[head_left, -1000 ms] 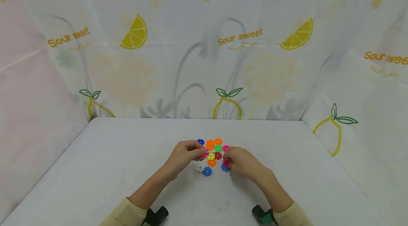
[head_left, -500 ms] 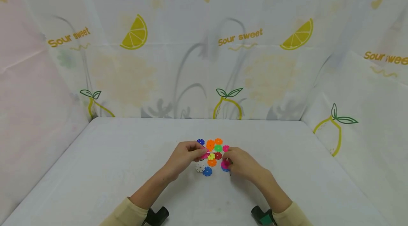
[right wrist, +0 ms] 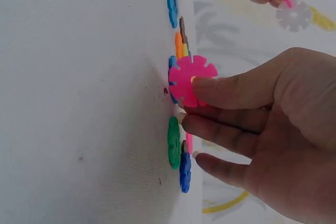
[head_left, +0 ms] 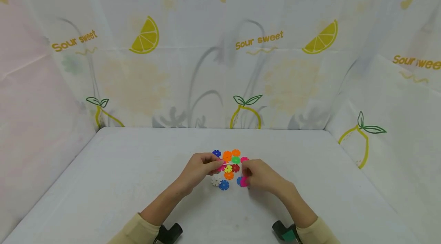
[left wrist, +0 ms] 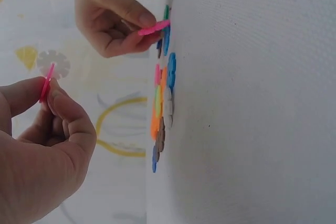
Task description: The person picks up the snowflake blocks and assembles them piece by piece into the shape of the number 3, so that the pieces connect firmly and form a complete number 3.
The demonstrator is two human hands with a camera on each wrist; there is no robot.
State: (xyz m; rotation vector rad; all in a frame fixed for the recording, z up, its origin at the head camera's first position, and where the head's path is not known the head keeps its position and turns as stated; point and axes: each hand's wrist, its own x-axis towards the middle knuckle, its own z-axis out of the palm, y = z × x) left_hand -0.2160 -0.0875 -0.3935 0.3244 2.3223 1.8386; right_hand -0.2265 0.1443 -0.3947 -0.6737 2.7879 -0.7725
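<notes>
My left hand (head_left: 198, 171) pinches a pink notched plastic disc (left wrist: 45, 88), a snowflake-type building disc, between thumb and fingers above the table. A whitish translucent disc (left wrist: 54, 64) is joined to it and stands crosswise. To the right, my right hand (head_left: 263, 176) pinches another pink disc (right wrist: 184, 80), low over the table; its flat face shows in the right wrist view. A blue disc (head_left: 239, 181) lies partly hidden behind it. Between the hands lie loose discs, among them orange (head_left: 227, 156), green (head_left: 236, 160), yellow (head_left: 228, 168) and dark red (head_left: 236, 168).
A greyish-white disc (head_left: 216, 181) and a blue disc (head_left: 224, 185) lie on the near side of the pile, a dark blue one (head_left: 216, 153) at its far left. The white table (head_left: 120, 183) meets lemon-printed cloth walls (head_left: 193, 83).
The pink disc in my right hand has turned and shifted slightly down, showing more of the blue disc to its left. My left hand stays nearly still with its joined discs.
</notes>
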